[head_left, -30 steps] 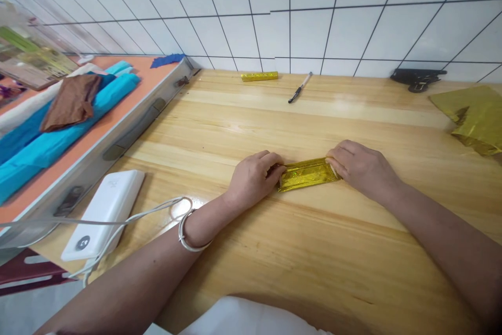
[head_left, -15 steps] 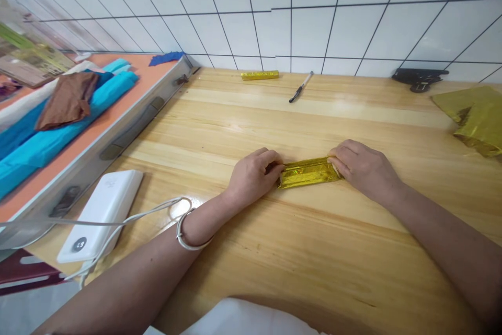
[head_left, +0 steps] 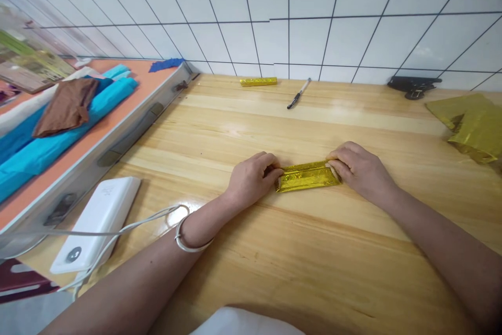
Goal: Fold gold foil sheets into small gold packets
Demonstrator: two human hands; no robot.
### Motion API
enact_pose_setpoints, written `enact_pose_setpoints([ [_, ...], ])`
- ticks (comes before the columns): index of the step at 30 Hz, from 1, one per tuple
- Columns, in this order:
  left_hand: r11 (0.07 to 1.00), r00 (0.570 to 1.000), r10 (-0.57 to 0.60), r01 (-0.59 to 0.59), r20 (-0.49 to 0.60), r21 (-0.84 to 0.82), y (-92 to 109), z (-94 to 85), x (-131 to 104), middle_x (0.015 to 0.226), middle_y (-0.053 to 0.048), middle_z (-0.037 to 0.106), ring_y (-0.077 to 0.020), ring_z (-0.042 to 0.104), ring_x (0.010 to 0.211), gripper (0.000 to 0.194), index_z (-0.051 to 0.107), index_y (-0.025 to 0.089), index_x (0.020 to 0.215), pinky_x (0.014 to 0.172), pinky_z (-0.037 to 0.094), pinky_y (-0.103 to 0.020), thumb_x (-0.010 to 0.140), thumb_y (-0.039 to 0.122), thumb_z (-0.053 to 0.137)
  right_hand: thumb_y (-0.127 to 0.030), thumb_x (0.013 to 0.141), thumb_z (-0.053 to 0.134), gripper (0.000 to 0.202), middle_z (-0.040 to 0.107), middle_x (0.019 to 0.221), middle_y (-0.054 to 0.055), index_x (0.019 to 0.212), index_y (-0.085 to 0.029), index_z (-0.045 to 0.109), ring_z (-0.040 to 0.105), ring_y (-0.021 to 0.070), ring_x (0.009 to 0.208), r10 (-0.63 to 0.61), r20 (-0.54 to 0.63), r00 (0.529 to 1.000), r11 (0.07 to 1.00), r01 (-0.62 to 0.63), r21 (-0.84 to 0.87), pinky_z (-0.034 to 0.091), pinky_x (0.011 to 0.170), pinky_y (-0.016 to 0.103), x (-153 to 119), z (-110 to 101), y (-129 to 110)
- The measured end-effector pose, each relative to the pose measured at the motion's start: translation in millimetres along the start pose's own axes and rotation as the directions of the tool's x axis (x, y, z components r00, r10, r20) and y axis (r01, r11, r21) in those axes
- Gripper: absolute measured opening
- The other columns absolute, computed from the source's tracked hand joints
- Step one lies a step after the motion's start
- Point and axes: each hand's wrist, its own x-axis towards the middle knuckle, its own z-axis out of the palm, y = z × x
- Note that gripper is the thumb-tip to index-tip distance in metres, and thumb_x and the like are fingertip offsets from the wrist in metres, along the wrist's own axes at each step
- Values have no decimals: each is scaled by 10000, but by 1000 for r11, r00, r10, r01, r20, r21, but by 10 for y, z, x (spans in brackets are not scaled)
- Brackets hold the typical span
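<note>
A small rectangle of shiny gold foil paper (head_left: 308, 177), with a lengthwise fold along its far side, lies on the wooden table between my hands. My left hand (head_left: 254, 178) pinches its left end between thumb and curled fingers. At the other end my right hand (head_left: 358, 168) grips the foil's right corner the same way. The fingertips cover both short ends of the foil. A white bracelet (head_left: 182, 238) circles my left wrist.
Against the tiled wall lie a narrow gold strip (head_left: 258, 82), a pen (head_left: 298, 93) and a black clip-like object (head_left: 414, 85). Gold sheets (head_left: 472, 123) rest at the right. Leftward are a white power bank (head_left: 98, 222) with cable and an orange-topped case (head_left: 129, 113) bearing coloured paper rolls.
The camera view has tilted up slightly, so the scene sits a little lower. Both hands keep their pinch on the gold foil, and a fold along its far side shows more clearly.
</note>
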Motion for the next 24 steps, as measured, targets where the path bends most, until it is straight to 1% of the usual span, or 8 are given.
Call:
enact_pose_setpoints([
  [2,997,999,46,-45,-13,56,1,2,-20,784,9,575,-116,532,685,68,573,199,813,593,401,-221,845,249,540,-243,896,454,165,597,882,50,913,-204,613,588,174,810,-25,3,1000,999,25,-30,464,700,283,-12,-3,4],
  [5,967,986,162,-154,-25,205,10,6,-52,798,-8,569,-128,530,718,118,576,193,824,609,398,-230,878,247,486,-244,900,452,168,613,892,65,919,-185,609,585,189,852,-93,-11,996,990,91,-107,469,728,295,-36,-3,22],
  [9,878,944,330,-312,13,363,13,-9,-73,773,-25,557,-140,500,712,168,579,182,810,625,387,-245,896,217,438,-190,890,462,145,627,931,69,929,-180,602,574,197,904,-221,-11,975,961,215,-174,473,752,299,-72,-30,55],
  [12,825,915,400,-382,48,415,14,-38,-75,758,-23,543,-145,475,698,165,561,182,782,617,372,-254,893,196,439,-135,886,445,170,619,978,76,947,-175,599,567,195,918,-291,16,957,937,288,-199,476,742,293,-94,-96,65],
  [17,786,894,438,-434,99,440,21,-76,-79,757,-17,526,-150,455,695,154,536,184,781,612,360,-269,901,202,441,-87,887,405,217,617,983,100,944,-157,602,567,215,900,-430,119,895,851,445,-278,472,736,321,-131,-218,45],
  [19,781,891,441,-441,109,443,24,-78,-87,761,-15,525,-147,455,687,156,530,183,784,596,353,-267,906,209,437,-86,886,409,208,619,972,101,927,-157,601,568,214,881,-455,142,879,827,476,-298,470,725,322,-144,-238,38],
  [21,788,897,429,-430,108,441,23,-70,-98,764,-10,524,-137,453,658,159,525,185,787,550,329,-258,910,214,428,-92,883,423,192,620,965,87,906,-169,598,569,204,872,-446,139,884,840,467,-277,469,715,312,-151,-244,36],
  [24,820,918,381,-389,106,421,15,-45,-117,778,-2,528,-118,450,601,158,520,189,800,486,284,-247,914,220,416,-114,882,447,164,621,980,67,898,-187,593,568,195,897,-410,133,902,882,429,-195,470,736,307,-158,-252,34],
])
